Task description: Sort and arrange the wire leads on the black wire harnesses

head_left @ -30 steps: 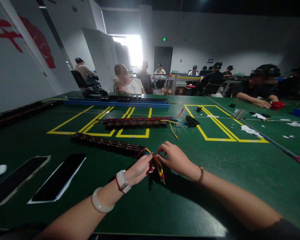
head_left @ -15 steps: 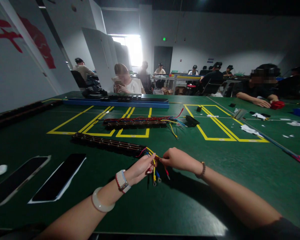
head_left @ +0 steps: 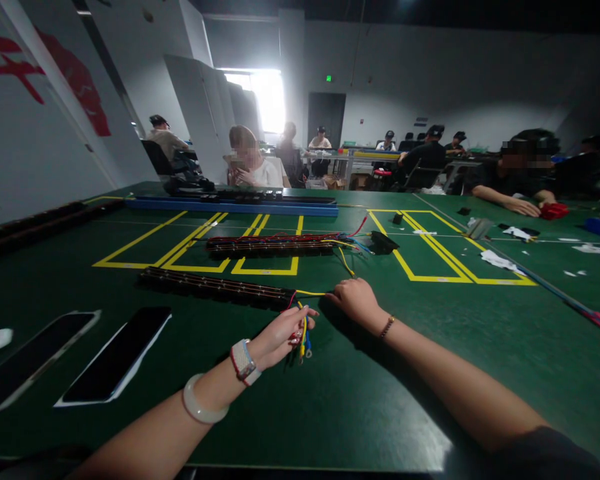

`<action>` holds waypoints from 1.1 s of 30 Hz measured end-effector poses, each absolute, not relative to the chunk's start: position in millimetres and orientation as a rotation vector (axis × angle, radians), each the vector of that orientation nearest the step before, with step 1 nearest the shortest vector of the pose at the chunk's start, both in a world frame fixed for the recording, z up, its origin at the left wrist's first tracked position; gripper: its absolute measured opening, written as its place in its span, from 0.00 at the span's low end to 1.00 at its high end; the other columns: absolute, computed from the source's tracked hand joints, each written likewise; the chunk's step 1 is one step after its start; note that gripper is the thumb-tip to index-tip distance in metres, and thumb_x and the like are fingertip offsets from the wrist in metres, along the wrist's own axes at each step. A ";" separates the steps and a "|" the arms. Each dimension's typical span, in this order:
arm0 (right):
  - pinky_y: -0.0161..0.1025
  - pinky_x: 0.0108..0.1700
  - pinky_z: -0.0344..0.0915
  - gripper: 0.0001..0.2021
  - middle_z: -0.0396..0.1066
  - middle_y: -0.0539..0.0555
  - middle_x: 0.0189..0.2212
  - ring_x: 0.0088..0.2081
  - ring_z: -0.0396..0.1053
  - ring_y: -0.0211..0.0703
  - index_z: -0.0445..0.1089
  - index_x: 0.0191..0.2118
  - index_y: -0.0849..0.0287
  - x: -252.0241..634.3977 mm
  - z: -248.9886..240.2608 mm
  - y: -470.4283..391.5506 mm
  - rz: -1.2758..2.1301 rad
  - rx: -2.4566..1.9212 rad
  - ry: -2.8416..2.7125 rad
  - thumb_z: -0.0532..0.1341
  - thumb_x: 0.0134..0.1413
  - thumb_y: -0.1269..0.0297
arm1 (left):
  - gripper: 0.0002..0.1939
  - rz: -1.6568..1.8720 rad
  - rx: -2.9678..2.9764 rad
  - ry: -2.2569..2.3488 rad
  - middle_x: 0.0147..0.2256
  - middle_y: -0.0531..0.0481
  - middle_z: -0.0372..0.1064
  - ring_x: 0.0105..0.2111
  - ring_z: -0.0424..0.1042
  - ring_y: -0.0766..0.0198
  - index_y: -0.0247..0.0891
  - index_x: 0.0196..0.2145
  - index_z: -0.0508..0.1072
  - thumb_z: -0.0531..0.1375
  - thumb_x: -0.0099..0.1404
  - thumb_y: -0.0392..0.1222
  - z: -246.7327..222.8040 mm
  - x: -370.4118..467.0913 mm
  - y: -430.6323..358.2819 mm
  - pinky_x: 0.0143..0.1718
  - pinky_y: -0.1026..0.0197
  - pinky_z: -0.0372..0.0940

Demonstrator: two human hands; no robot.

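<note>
Black wire strip (head_left: 215,287): lies flat on the bench (head_left: 405,413), left of its middle, between the near and far edges, with the wired end angled slightly toward the near edge. Ends there in a yellow wire (head_left: 311,293) stretched out sideways, a thin pink wire (head_left: 291,300) curling just beside it, and a cluster of yellow and blue leads (head_left: 303,340) tipped with ring terminals. Probably lies flat so that its own length steadies those loose ends.

Left hand (head_left: 284,333): loosely curled, partly open, with the cluster between thumb and fingers; impossible to tell how firmly. Seemingly keeps the cluster apart from the stretched wire. Right hand (head_left: 354,297): closed, fingertips partly hidden, pinching the free end of the yellow wire, apparently to hold it straight and clear of the rest.

Left forearm: slants in from the near edge, palm turned inward, wrist almost straight. Right forearm: comes from near the bench's near right corner, low, back of the hand upward.

Farther out, toward the far edge: a second wire strip (head_left: 270,248) across yellow tape outlines (head_left: 265,272), then a blue rail (head_left: 235,207). Toward the near left corner: two phones (head_left: 117,357). Toward the right edge: a co-worker (head_left: 500,180), arms resting on the bench.
</note>
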State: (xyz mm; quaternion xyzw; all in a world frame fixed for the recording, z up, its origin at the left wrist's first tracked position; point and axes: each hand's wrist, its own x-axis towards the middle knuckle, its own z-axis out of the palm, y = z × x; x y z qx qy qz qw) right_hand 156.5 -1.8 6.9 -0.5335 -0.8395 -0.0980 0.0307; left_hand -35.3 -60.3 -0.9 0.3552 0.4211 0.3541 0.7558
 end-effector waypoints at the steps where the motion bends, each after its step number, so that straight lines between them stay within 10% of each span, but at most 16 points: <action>1: 0.39 0.35 0.53 0.19 0.72 0.58 0.29 0.33 0.68 0.44 0.73 0.29 0.61 156.7 5.6 -2.1 -0.335 -1.610 -2.584 0.54 0.62 0.54 | 0.11 0.773 0.774 0.913 0.26 0.53 0.62 0.15 0.51 0.79 0.31 0.38 0.66 0.49 0.69 0.41 -1.3 -35.4 -60.0 0.15 0.72 0.44; 15: 0.38 0.41 0.55 0.10 0.70 0.54 0.37 0.34 0.63 0.37 0.67 0.45 0.58 154.5 0.2 -18.1 -0.623 -0.312 -2.709 0.49 0.65 0.69 | 0.11 0.804 0.605 0.774 0.23 0.55 0.59 0.17 0.56 0.76 0.34 0.34 0.64 0.49 0.70 0.42 -6.9 -33.5 -55.5 0.16 0.72 0.46; 33: 0.39 0.44 0.66 0.11 0.72 0.56 0.41 0.43 0.69 0.40 0.68 0.47 0.58 139.5 2.8 -11.1 0.176 -0.581 -2.278 0.51 0.64 0.66 | 0.10 0.764 0.825 0.862 0.27 0.47 0.66 0.19 0.59 0.73 0.31 0.36 0.66 0.45 0.67 0.32 -5.9 -32.1 -60.2 0.21 0.68 0.51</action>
